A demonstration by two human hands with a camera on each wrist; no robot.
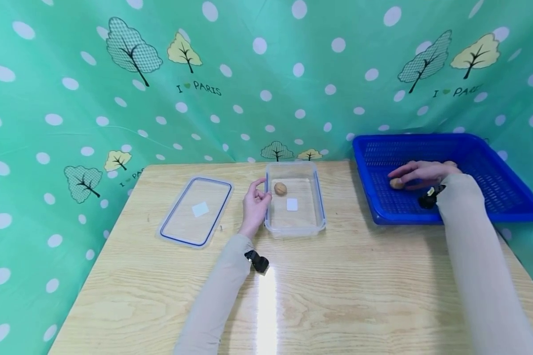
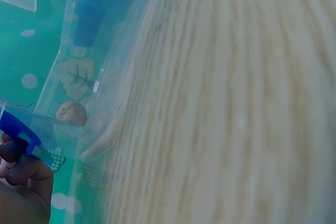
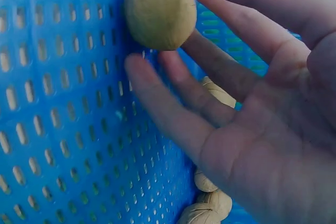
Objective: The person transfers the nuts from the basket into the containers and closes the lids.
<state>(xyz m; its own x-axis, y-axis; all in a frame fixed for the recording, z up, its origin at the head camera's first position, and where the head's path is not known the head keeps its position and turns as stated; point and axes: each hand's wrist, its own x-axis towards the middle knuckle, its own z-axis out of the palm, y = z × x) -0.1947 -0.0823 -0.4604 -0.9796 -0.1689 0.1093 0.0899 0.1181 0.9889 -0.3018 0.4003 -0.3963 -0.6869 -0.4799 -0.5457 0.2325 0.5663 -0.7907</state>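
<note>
Pale right sleeve [image 1: 484,256] is extended over the counter [image 1: 360,296]. Within the blue basket [image 1: 395,217], a walnut [image 1: 397,184] is reached by the right hand [image 1: 422,173], fingers loosely extended, no pinch shown. The clear container [image 1: 295,230], second walnut [image 1: 280,189] inside, is gripped at its side by the left hand [image 1: 255,206]. Picking-up is judged underway; a secure pinch seems needed next.
</note>
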